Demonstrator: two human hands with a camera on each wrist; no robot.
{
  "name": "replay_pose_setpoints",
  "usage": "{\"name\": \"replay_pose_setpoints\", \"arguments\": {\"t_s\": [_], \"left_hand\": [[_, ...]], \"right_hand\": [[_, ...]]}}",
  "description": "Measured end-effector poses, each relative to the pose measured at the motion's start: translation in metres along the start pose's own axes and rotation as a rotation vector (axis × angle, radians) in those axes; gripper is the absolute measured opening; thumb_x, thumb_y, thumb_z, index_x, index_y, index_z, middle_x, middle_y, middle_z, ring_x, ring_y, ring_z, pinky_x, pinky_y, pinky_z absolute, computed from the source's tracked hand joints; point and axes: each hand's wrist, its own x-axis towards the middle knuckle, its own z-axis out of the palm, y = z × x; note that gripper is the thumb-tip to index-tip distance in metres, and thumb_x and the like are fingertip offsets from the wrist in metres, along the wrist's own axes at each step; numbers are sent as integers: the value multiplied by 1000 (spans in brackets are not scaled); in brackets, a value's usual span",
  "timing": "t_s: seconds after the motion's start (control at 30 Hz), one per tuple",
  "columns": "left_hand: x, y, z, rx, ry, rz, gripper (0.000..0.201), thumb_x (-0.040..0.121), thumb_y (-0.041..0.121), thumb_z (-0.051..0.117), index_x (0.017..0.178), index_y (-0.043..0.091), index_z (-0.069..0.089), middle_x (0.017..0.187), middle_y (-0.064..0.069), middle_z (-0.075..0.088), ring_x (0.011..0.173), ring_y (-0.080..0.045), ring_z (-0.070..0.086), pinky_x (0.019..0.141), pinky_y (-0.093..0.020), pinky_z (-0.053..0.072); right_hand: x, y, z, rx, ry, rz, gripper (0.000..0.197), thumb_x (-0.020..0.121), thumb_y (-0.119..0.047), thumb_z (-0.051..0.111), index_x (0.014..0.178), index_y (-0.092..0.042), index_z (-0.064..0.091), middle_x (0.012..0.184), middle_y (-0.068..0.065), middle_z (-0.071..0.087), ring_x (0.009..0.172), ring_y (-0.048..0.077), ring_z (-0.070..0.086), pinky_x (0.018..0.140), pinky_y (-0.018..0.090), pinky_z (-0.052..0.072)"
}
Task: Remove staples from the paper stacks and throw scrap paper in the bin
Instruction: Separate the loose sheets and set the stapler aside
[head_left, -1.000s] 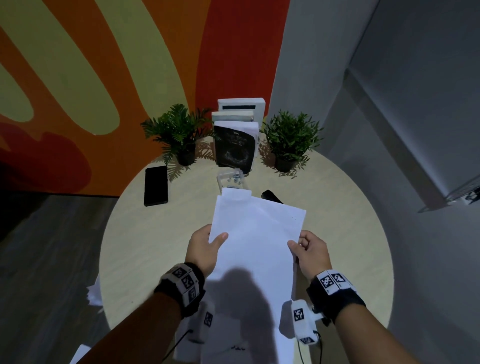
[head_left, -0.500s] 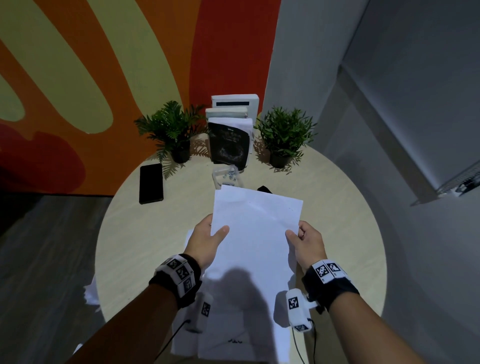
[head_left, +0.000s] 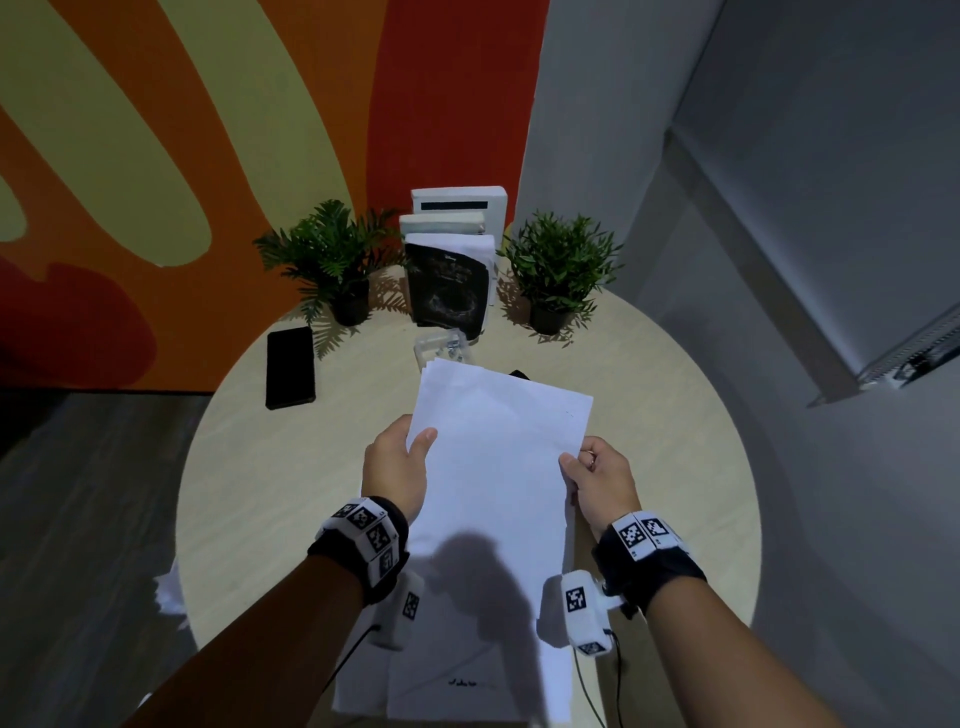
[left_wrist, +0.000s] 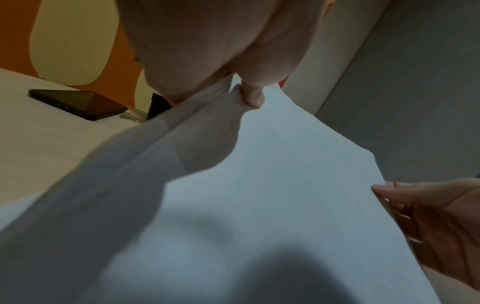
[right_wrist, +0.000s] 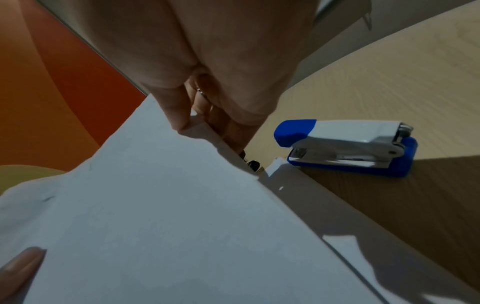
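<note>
Round table (head_left: 675, 467); both hands pinch paper stack (head_left: 498, 467) edges, thumbs on top.

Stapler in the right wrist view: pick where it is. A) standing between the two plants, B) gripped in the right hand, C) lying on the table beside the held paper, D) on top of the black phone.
C: the blue and white stapler lies on the wooden table, untouched, while the right hand pinches the edge of the paper.
</note>
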Motion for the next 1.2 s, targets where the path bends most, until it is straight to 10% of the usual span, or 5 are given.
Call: {"name": "replay_pose_setpoints", "arguments": {"t_s": [0.17,0.3,0.5,0.87,1.2], "left_hand": [[5,-3,2,17,-9,-16,20,97,38,53,105,28,68,102,11,75,95,-20,71,91,-48,57],[8,-4,0,-67,-49,-56,21,93,38,54,105,30,70,102,12,77,96,-21,73,91,-51,58],[9,0,-3,-75,-65,-87,17,97,29,56,103,28,73,98,10,78,91,-22,74,89,-52,59],[6,14,-4,25,-141,-57,19,98,28,56,103,24,74,95,7,78,87,-21,74,85,-47,60],[-9,30,0,-10,-325,24,18,97,25,60,105,22,75,101,8,79,95,-17,75,94,-49,57]], "right_hand": [[4,5,-4,-113,128,9,8,89,-8,57,93,-14,61,74,6,62,68,25,56,63,29,47],[8,34,-25,-824,283,142,59,89,-42,60,139,-15,42,139,7,46,123,31,42,94,41,38],[2,78,-36,-1135,101,185,38,98,-36,46,122,-6,47,128,11,48,113,31,44,82,38,46],[-1,-19,-45,-102,266,-116,29,98,-44,46,101,-15,48,71,5,55,55,22,52,51,29,43],[5,-83,-31,304,22,-293,51,70,-5,82,112,-29,65,100,1,63,86,18,63,82,37,57]]}}
